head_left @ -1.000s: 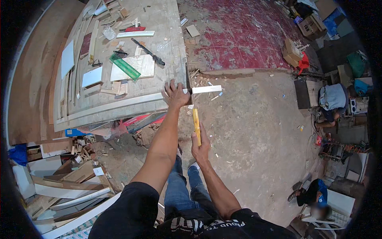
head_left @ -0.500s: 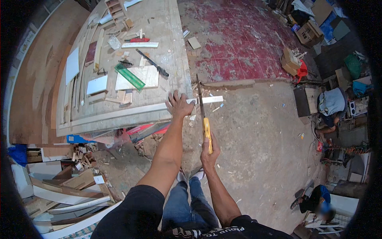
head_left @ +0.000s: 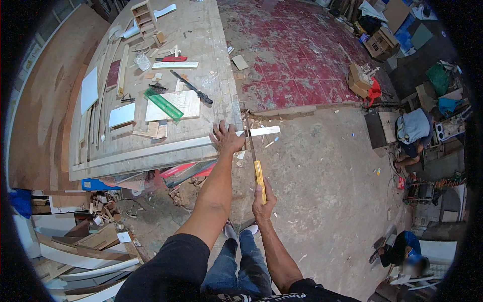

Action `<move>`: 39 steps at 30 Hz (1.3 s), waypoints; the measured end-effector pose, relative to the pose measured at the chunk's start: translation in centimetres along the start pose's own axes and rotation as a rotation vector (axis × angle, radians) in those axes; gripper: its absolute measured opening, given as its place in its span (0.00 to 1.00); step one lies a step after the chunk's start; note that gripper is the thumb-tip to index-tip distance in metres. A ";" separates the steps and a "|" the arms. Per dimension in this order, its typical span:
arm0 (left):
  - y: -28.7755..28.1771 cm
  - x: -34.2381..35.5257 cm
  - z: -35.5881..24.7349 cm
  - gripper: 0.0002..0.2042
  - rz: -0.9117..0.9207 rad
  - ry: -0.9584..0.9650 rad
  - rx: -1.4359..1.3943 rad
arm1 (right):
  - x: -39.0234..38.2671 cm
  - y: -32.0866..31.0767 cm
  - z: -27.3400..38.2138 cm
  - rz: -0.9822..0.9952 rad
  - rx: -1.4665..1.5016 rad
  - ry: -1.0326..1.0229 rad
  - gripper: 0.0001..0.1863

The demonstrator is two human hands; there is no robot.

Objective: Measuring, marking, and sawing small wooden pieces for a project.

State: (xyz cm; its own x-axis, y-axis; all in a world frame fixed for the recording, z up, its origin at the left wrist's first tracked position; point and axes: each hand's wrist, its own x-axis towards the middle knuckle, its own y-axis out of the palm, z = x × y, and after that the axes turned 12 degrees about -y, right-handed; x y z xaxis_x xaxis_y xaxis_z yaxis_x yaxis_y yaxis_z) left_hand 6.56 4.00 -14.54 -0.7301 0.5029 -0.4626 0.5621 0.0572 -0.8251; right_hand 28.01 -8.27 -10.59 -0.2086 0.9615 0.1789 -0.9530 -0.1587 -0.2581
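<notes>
A long white wooden strip (head_left: 151, 150) lies along the near edge of the workbench (head_left: 211, 30), its right end jutting past the corner. My left hand (head_left: 228, 140) presses down on the strip close to that corner, fingers spread over it. In my right hand (head_left: 264, 202) is the yellow handle of a handsaw (head_left: 259, 173), with the fingers wrapped round it. The narrow blade points away from me and crosses the strip just right of my left hand. How deep the blade sits in the wood I cannot tell.
On the bench lie a green ruler (head_left: 163, 104), a white board (head_left: 187, 106), a black bar-like tool (head_left: 191, 86), a red-handled tool (head_left: 174, 59) and a small wooden rack (head_left: 144, 20). Wood offcuts (head_left: 95, 236) pile up at lower left. Two people crouch or sit at right.
My right hand has drawn the saw back toward me, so less blade reaches beyond the strip. The left hand stays on the strip. The whole view has shifted slightly.
</notes>
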 end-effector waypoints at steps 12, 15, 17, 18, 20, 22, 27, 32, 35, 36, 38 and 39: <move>0.5 0.5 0.2 0.33 -0.005 -0.034 -0.009 | -1.5 -0.8 -0.6 0.033 -0.020 0.000 0.21; 0.0 -0.2 -0.5 0.34 0.023 -0.029 0.014 | -1.6 -0.7 -1.6 0.010 -0.028 -0.031 0.20; 0.1 0.1 -0.3 0.34 0.007 -0.025 0.015 | -2.0 -0.6 -2.6 -0.027 -0.040 -0.102 0.20; 0.1 0.3 -0.1 0.34 -0.013 -0.024 0.015 | -2.6 -0.6 -2.9 -0.024 -0.057 -0.124 0.21; 0.3 0.4 0.3 0.33 -0.025 -0.027 0.024 | -3.1 -0.7 -2.8 -0.020 -0.072 -0.143 0.21; 0.3 0.6 0.8 0.32 -0.036 -0.032 0.032 | -3.4 -0.8 -1.9 -0.017 -0.030 -0.157 0.21; 0.1 -0.1 -0.2 0.31 -0.024 -0.010 0.012 | -0.4 -0.4 -1.7 0.011 -0.066 -0.094 0.21; 0.3 0.4 0.0 0.30 -0.018 -0.032 0.005 | -5.8 -3.3 -1.9 0.038 -0.136 -0.141 0.21; 0.6 0.4 0.3 0.29 -0.040 -0.024 0.033 | -8.5 -5.9 -2.2 -0.020 -0.192 -0.265 0.22; 0.4 0.5 0.2 0.29 -0.018 -0.025 0.028 | -8.5 -6.5 -1.7 -0.065 -0.128 -0.172 0.22; 0.0 0.5 0.2 0.28 0.003 -0.028 0.021 | -7.0 -6.9 0.0 -0.109 -0.063 -0.082 0.22; 0.0 0.4 0.1 0.29 0.019 -0.025 0.042 | -4.9 -6.6 0.8 -0.094 -0.038 -0.077 0.22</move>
State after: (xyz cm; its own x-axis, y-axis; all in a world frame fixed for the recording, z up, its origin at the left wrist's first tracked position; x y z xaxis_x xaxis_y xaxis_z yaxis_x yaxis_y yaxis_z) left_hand 6.18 4.10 -14.78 -0.7290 0.4818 -0.4862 0.5599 0.0111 -0.8285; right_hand 35.17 -12.14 -8.97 -0.1366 0.9515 0.2756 -0.9603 -0.0589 -0.2726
